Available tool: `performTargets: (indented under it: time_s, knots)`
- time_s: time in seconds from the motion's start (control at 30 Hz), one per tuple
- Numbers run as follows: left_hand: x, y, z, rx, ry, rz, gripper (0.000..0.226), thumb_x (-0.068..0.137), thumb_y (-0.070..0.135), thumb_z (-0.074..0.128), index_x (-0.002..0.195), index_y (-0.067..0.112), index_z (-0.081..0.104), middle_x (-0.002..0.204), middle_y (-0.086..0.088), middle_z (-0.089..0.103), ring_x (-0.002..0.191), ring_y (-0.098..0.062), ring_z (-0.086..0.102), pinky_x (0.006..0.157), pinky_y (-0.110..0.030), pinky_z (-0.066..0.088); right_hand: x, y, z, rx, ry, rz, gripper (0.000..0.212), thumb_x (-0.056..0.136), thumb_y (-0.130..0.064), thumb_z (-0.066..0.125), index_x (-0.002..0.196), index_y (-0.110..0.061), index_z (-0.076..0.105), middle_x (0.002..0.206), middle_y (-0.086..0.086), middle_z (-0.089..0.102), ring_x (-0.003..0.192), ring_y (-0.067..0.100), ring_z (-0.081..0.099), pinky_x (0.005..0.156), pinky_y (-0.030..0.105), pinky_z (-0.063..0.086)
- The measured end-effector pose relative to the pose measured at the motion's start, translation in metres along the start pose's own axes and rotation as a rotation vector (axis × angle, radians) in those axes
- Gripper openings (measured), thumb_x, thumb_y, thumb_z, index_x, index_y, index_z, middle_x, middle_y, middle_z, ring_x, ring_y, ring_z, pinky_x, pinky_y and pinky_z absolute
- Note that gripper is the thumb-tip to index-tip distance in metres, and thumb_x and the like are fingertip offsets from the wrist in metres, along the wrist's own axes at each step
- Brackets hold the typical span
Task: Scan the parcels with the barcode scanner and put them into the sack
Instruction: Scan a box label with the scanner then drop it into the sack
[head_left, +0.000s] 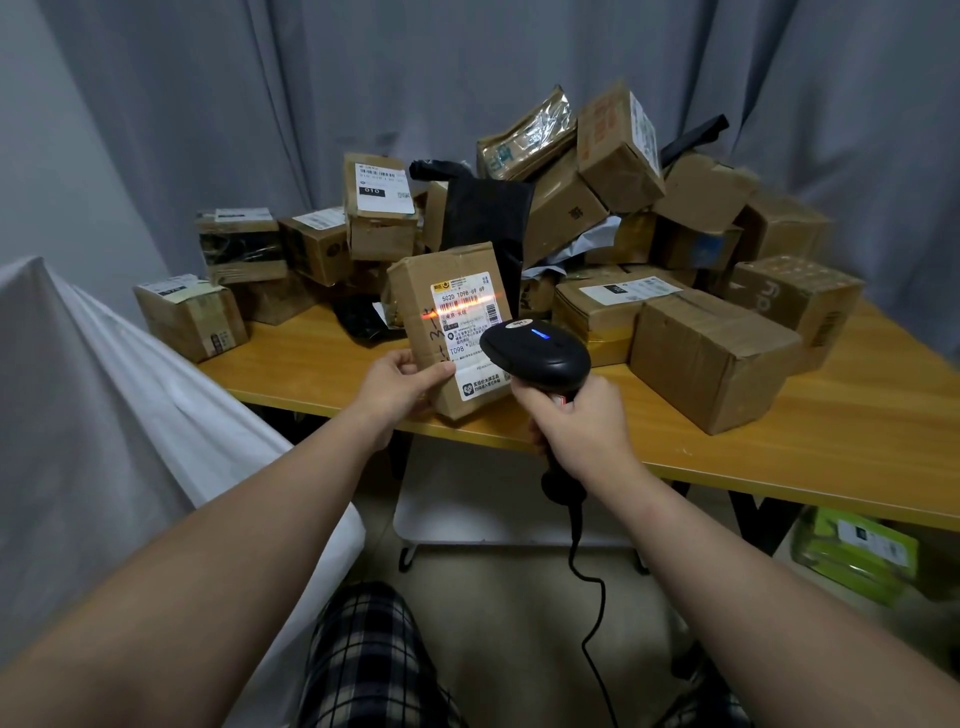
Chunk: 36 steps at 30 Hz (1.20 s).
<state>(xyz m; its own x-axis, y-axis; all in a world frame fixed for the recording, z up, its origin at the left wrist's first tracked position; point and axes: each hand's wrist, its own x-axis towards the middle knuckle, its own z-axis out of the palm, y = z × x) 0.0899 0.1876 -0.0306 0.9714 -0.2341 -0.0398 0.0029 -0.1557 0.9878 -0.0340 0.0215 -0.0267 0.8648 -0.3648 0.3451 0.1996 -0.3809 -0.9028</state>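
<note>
My left hand (397, 387) grips the lower left edge of a small cardboard parcel (415, 296), held upright above the table's front edge. Its white shipping label (467, 332) faces me, and an orange scan line crosses the barcode near the label's top. My right hand (576, 421) grips the handle of a black barcode scanner (535, 353), whose head points at the label and shows a blue light. The scanner's cable (587, 587) hangs down toward the floor. A white sack (104, 415) stands open at the left, beside the table.
The wooden table (857, 441) carries a heap of several cardboard parcels (711, 358) and black plastic mailers (483, 213), stacked high at the back right. Grey curtains hang behind. A green packet (857, 556) lies on the floor under the table's right side.
</note>
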Motion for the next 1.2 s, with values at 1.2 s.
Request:
performTargets:
  time_s: [1.2]
  knots:
    - [-0.102,-0.161,-0.246,0.179,0.827,-0.154,0.063,0.079,0.009,0.076,0.122,0.008,0.029,0.125,-0.013,0.053,0.112,-0.027,0.057,0.095,-0.041,0.048,-0.019,-0.002,0.231,-0.033,-0.649,0.054,0.023,0.074,-0.039,0.074,0.081,-0.019,0.065,0.061,-0.004,0.062,0.062,0.013,0.062,0.065,0.044,0.056]
